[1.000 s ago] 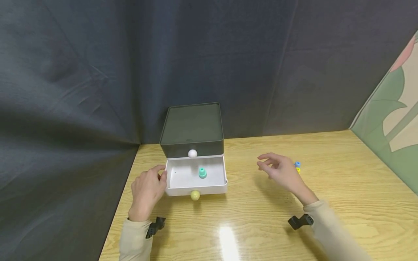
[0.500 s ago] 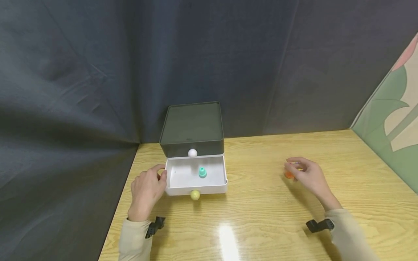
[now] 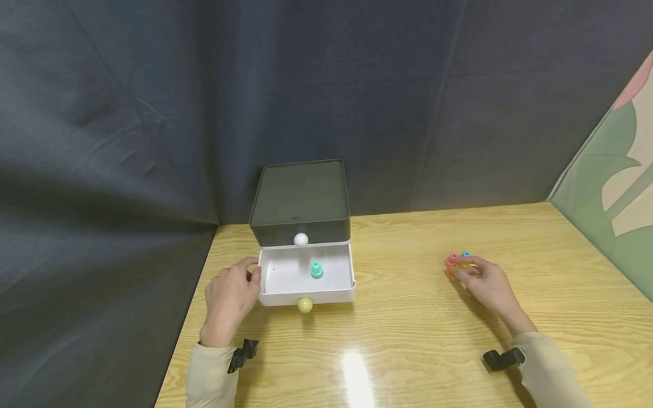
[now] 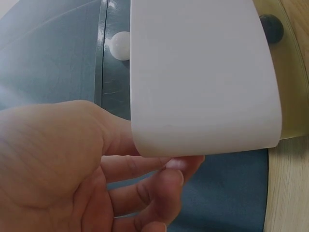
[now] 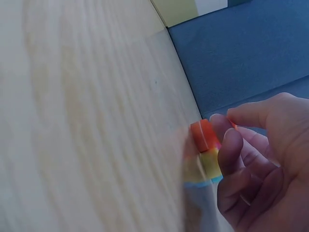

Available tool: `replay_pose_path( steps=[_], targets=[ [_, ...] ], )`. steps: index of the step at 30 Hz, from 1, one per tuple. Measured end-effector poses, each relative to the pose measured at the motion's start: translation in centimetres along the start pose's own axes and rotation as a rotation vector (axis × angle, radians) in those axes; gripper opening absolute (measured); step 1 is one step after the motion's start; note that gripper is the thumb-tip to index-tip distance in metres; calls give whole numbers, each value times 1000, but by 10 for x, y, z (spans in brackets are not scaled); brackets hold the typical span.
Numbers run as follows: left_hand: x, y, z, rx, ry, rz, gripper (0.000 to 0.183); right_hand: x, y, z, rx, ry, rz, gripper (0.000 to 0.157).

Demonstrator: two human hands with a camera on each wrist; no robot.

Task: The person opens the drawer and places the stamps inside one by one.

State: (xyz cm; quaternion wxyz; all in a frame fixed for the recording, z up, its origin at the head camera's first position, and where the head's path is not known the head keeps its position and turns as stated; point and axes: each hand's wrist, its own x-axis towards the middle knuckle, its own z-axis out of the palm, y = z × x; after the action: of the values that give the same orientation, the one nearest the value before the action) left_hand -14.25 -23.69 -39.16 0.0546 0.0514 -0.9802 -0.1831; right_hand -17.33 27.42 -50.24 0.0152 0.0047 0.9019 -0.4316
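Observation:
A small cabinet with a dark grey top [image 3: 301,192] stands at the left centre, its lower white drawer [image 3: 306,298] pulled out. Inside the drawer sits a teal cone-shaped piece [image 3: 317,270]. My left hand [image 3: 230,297] grips the drawer's left side; in the left wrist view the thumb [image 4: 118,133] passes partly behind the white wall. On the right, my right hand [image 3: 487,283] pinches an orange piece [image 5: 202,135] between thumb and fingertips at table level. Pink [image 3: 452,258], blue [image 3: 466,255] and yellow [image 5: 211,163] pieces lie close around it, partly hidden by the fingers.
The upper drawer has a white knob [image 3: 301,239], the lower one a yellow knob [image 3: 305,305]. Dark curtain [image 3: 382,113] hangs behind and to the left of the wooden table [image 3: 398,340]. A patterned panel [image 3: 612,198] borders the right side.
My right hand has moved right and down to the small pieces and its fingers have come together at the orange one. The left hand and drawer have stayed put.

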Motion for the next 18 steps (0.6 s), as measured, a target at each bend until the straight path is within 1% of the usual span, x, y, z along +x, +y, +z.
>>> replay_pose_path(
  steps=[8,18],
  targets=[
    [0,0,0,-7,-1,-4,39,0,5,1,-7,10,-24,54],
    [-1,-1,0,-6,2,1,39,2,6,2,6,5,-26,53]
  ],
)
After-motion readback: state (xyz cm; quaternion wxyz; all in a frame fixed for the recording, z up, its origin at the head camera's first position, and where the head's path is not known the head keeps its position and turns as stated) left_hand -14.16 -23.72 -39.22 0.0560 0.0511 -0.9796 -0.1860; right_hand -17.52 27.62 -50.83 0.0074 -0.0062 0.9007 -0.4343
